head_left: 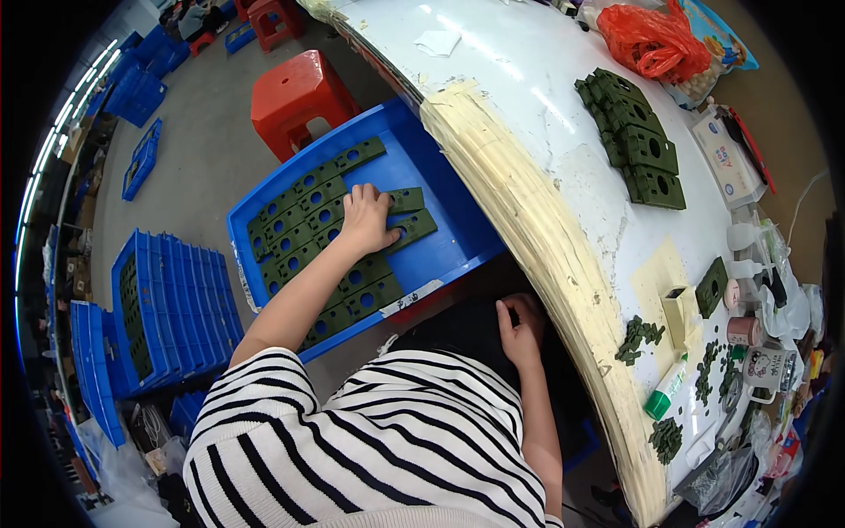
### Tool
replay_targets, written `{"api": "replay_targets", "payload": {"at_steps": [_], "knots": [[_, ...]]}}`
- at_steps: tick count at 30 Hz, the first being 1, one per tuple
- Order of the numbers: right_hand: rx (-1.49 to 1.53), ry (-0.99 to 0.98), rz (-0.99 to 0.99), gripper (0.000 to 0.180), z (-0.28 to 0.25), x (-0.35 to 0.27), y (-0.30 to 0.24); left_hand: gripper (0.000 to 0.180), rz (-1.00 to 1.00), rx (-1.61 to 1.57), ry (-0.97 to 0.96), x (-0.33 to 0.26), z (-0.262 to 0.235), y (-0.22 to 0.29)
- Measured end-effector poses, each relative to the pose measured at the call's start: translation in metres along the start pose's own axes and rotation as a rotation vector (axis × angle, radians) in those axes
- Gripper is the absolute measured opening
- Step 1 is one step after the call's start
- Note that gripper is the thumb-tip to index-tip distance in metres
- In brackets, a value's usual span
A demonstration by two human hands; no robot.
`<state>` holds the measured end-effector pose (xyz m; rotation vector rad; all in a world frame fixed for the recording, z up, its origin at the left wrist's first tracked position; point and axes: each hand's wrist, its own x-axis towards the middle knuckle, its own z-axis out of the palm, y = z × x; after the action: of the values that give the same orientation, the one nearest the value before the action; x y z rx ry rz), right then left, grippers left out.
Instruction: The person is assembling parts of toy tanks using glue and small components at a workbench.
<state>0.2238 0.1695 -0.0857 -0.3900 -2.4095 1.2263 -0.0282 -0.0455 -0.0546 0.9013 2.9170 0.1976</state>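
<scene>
My left hand (pixel 365 218) reaches down into a blue plastic tray (pixel 453 231) on my left. Its fingers and thumb are bent around the end of a dark green panel (pixel 407 201), one of several flat green pieces with round holes. These lie in overlapping rows across the tray; my hand and forearm cover some of them. Another green panel (pixel 421 225) lies close by my thumb. My right hand (pixel 523 329) rests on my dark-clad lap beside the table edge, holding nothing visible, its thumb apart from the partly hidden fingers.
A white table (pixel 563 141) with a taped edge (pixel 528 211) curves along my right. On it sit stacked green parts (pixel 638 136), small green pieces (pixel 637 339), a glue bottle (pixel 666 387) and a red bag (pixel 651 42). A red stool (pixel 304 92) and stacked blue trays (pixel 180 304) stand left.
</scene>
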Motion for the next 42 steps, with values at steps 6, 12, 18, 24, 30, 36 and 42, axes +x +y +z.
{"api": "replay_targets", "payload": {"at_steps": [6,12,18,24,30,36,42], "knots": [[0.018,-0.009,0.027,0.014,0.000,-0.002,-0.002,0.049,-0.153,0.210,0.029,0.037,0.007,-0.021],[-0.032,0.017,0.029,0.014,0.002,-0.004,0.004,0.047,-0.265,0.176,-0.177,0.076,-0.006,-0.041],[-0.093,0.015,0.042,0.018,0.009,-0.010,0.020,0.039,-0.260,-0.026,0.253,0.054,-0.037,-0.034],[-0.107,-0.012,0.056,0.019,0.006,-0.010,0.015,0.027,0.169,-0.343,0.801,0.062,-0.156,0.027],[-0.134,-0.006,0.006,0.020,0.007,-0.007,0.021,0.033,0.554,-0.276,0.676,0.099,-0.210,0.211],[-0.135,0.014,0.015,0.020,0.005,-0.010,0.019,0.051,0.433,0.083,0.080,0.161,-0.214,0.303],[-0.085,0.014,0.055,0.017,0.000,-0.010,0.020,0.073,0.471,-0.084,0.061,0.166,-0.215,0.301]]}}
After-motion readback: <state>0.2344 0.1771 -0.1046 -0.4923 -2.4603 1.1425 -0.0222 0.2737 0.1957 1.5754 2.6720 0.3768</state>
